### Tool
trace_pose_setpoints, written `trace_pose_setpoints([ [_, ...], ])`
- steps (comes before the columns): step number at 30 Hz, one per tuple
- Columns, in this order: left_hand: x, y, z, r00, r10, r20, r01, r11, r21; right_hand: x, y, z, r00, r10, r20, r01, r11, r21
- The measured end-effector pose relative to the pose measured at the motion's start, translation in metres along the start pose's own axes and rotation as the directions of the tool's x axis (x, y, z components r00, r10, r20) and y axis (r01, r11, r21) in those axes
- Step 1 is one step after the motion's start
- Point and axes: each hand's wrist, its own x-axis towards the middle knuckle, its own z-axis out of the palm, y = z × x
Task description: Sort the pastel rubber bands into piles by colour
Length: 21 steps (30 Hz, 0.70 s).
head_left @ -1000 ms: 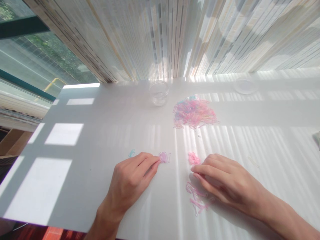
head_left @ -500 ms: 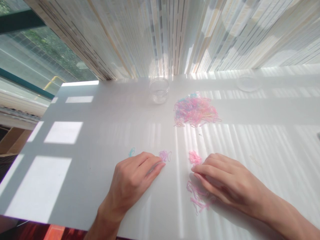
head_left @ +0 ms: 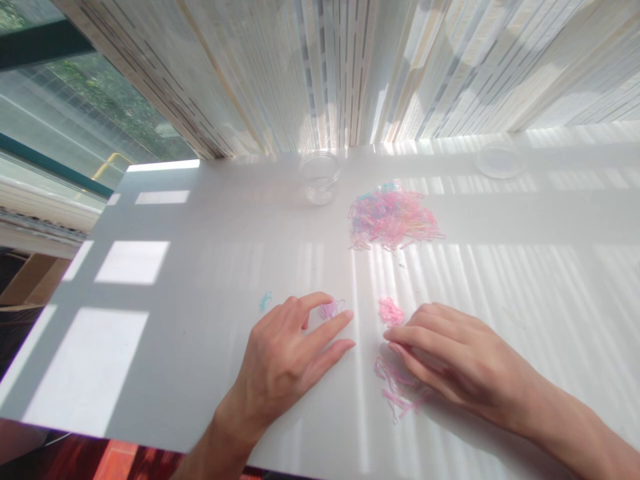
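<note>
My left hand point(head_left: 285, 353) is over the white table with its fingers apart and nothing seen between them. Its fingertips are around and beside a small lilac clump of rubber bands point(head_left: 330, 309). A few teal rubber bands point(head_left: 266, 301) lie just behind that hand. With thumb and index finger pressed together, my right hand point(head_left: 457, 357) rests beside a pink clump of rubber bands point(head_left: 391, 311); anything in the pinch is too small to make out. Under and in front of its fingers lie loose pinkish-lilac rubber bands point(head_left: 399, 403), partly covered by the hand.
A large mixed pile of pastel rubber bands point(head_left: 395, 217) lies farther back on the table point(head_left: 210, 360). Behind it to the left stands a clear round tub point(head_left: 320, 179); a clear lid point(head_left: 500, 162) lies at back right. A pale band point(head_left: 513, 317) lies right. Striped curtain point(head_left: 280, 73) borders the back.
My left hand has moved a little to the right, and its fingers have spread from a near pinch. My right hand keeps its pinch in nearly the same place.
</note>
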Motion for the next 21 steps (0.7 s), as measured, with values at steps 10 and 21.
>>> trace_pose_setpoints([
  [10, 0.000, -0.001, 0.002, 0.999, -0.019, 0.030, 0.019, 1.000, 0.004, -0.002, 0.000, -0.001, 1.000, -0.014, -0.009, 0.014, 1.000, -0.006],
  [21, -0.001, -0.012, -0.005, 0.950, -0.229, -0.212, 0.216, 0.973, -0.082, 0.001, 0.000, -0.001, 0.995, -0.046, -0.089, 0.043, 0.998, -0.039],
])
